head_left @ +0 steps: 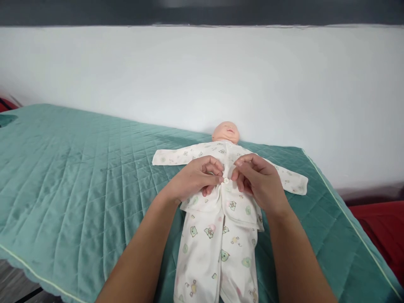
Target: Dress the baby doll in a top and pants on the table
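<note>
Button (226,180) at mid-front of shirt (243,209), closer to the left side

The button is flanked by the left hand (202,177) and the right hand (259,179). It is approached most closely by the left thumb, whose tip is placed right at its edge; the right fingertips are set a little farther off, up and to the right. In both hands thumb and forefinger are brought narrowly together, but whether cloth is pinched cannot be told.

The shirt is worn by a doll (225,131), laid on its back on a quilt (78,181). Its long axis is pointed straight away from the person, head near the wall (189,80), trousers (202,256) toward the person. The front opening is run along that same line, between the forearms, with the sleeves (172,156) spread outward.
</note>
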Tool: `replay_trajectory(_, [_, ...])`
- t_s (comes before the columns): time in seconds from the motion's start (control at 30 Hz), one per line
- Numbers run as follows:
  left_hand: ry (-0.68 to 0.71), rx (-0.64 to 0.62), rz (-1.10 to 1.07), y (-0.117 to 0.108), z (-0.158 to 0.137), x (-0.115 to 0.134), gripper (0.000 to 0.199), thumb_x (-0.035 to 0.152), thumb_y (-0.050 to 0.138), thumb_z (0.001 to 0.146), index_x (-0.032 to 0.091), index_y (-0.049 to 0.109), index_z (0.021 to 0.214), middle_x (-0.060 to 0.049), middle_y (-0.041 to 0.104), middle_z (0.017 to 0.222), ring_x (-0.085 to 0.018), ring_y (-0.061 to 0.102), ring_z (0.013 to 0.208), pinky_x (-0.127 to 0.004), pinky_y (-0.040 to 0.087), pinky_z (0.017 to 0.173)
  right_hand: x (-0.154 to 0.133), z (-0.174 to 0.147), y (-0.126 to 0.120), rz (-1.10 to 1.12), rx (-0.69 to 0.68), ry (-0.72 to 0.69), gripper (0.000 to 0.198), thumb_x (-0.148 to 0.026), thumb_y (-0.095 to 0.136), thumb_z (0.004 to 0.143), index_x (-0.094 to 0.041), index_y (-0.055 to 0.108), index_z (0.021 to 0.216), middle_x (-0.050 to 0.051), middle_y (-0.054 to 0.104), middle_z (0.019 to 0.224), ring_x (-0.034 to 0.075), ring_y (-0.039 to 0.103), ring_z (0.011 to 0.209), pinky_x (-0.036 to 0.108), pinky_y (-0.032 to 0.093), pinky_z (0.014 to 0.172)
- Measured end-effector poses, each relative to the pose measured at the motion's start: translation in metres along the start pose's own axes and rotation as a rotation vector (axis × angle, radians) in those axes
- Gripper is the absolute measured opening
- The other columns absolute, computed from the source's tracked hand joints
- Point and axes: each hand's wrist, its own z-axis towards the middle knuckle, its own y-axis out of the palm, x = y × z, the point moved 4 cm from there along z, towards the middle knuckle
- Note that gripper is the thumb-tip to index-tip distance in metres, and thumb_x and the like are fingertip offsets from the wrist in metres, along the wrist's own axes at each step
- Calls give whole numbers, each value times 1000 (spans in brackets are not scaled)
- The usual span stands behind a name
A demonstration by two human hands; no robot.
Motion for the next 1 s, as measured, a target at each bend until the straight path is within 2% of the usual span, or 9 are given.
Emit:
replay_trajectory(0.17, [-51,-38,40,-5,-1,-3,23,26,71,79,18,59,98,4,58,64,-7,51,48,-19,40,43,4,2,2,-93,109,-27,22,-41,66,87,-21,58,83,-2,63,63,8,47,43,20,31,38])
replay_trajectory(0.33, [-34,-60,80,-10,-2,-4,29,37,66,86,19,63,108,4,60,62,-8,54,47,-19,44,44,1,0,-5,-283,321,-184,19,-37,64,88,-19,61,82,-4,55,61,9,47,54,22,39,53])
replay_trajectory(0.43, [-40,-104,125,-8,-3,-4,26,37,64,87,19,68,105,2,61,64,-8,56,49,-20,46,46,1,2,-1,-355,186,-190,16,-35,64,87,-19,65,83,-3,55,69,9,47,60,22,37,55])
replay_trajectory(0.53, [-66,-98,149,-8,-3,-5,23,35,62,88,18,71,101,1,62,66,-8,56,49,-20,46,46,3,2,1,-386,-2,-112,15,-35,64,87,-21,67,91,-3,53,71,8,42,60,22,34,53])
replay_trajectory(0.67, [-93,-89,206,-8,-3,-6,23,36,61,90,17,72,100,1,62,64,-7,54,47,-20,46,47,5,1,-4,-391,-112,-52,17,-34,63,88,-24,67,101,-5,48,72,8,38,60,22,32,53])
replay_trajectory(0.77, [-90,-111,219,-7,-4,-6,25,36,60,90,17,72,99,2,61,62,-7,53,46,-19,44,46,6,1,-6,-384,-134,-62,16,-32,64,88,-25,67,102,-5,45,71,8,37,61,22,32,55])
replay_trajectory(0.87, [-53,-147,101,-9,-6,-6,24,35,63,89,16,70,103,2,61,60,-7,52,42,-19,43,44,8,3,-6,-338,-114,-84,16,-33,65,87,-24,68,99,-5,45,70,8,39,62,22,34,57])
replay_trajectory(0.93, [29,-159,-42,-13,-6,-4,28,35,64,89,17,67,109,2,62,60,-7,50,38,-19,40,41,10,5,-7,-272,-47,-111,16,-34,66,86,-22,68,96,-4,49,72,9,42,63,23,36,58])
replay_trajectory(1.0, [148,-101,-185,-21,-5,-1,30,35,63,89,18,63,113,3,61,60,-6,46,34,-19,36,38,13,8,-11,-215,80,-152,16,-34,64,86,-22,67,95,-2,56,79,10,48,67,24,40,62])
